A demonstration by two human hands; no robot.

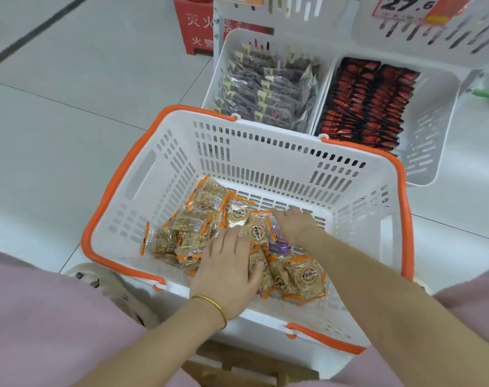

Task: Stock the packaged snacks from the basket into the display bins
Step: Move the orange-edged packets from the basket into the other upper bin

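i'm watching through the head camera and i'm reading this as the pick-up step, with nothing lifted yet. the snack packets (pixel 193 233), clear with orange edges, are lying in a loose heap on the floor of the white basket (pixel 265 163) with orange handles, and one purple packet (pixel 278 244) is sitting among them. the left hand (pixel 226 266), wearing a gold bangle (pixel 212 305), is lying palm down on the heap; its fingers (pixel 232 238) are resting straight and close together on the packets, with the thumb out to the side, so it is pressing rather than pinching. the right hand (pixel 295 224) is reaching further in, just beside the purple packet, its fingers (pixel 302 212) slightly spread and flat, holding nothing. beyond the basket, two display bins are waiting: the left bin (pixel 218 79) is holding dark packets (pixel 265 90) and the right bin (pixel 433 129) is holding red-and-black packets (pixel 369 107). neither matches the orange ones, and i cannot tell what the upper bin (pixel 433 32) under the price tag (pixel 402 5) is carrying. i'm judging that the next move is calling for both hands to close round a bunch of packets, lift them over the far wall of the basket, and carry them to whichever bin takes this kind.
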